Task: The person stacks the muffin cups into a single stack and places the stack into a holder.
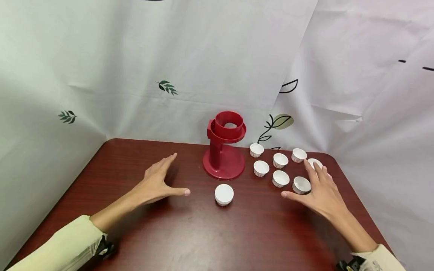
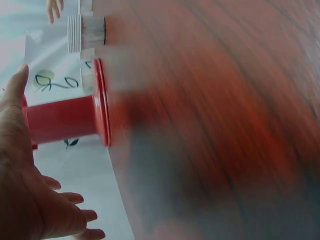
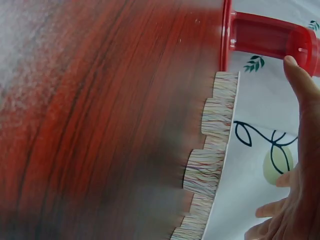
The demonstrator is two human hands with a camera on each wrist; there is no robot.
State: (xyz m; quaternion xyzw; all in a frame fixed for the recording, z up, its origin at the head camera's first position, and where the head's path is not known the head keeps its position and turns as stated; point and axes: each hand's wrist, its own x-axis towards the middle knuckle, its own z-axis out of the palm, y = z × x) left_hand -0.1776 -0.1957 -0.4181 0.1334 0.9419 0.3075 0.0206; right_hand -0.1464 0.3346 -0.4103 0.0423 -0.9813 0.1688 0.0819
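A red plastic stand (image 1: 226, 162) with a ring-shaped holder on top stands at the back middle of the table. In front of it sits a white paper baking cup (image 1: 223, 195), seemingly a small stack. Several more white baking cups (image 1: 280, 178) are spread at the right. My left hand (image 1: 154, 184) hovers left of the stand, thumb and fingers spread, holding nothing. Over the cups' near right side, my right hand (image 1: 322, 192) is held with fingers spread; it partly hides a cup (image 1: 315, 163) and appears to grip none of them. In the right wrist view the cups' striped sides (image 3: 205, 170) show.
The dark reddish wooden table (image 1: 190, 233) has rounded far corners. A pale cloth (image 1: 190, 67) with leaf prints hangs behind it and at both sides. Dark straps circle both wrists below light sleeves (image 1: 64, 244).
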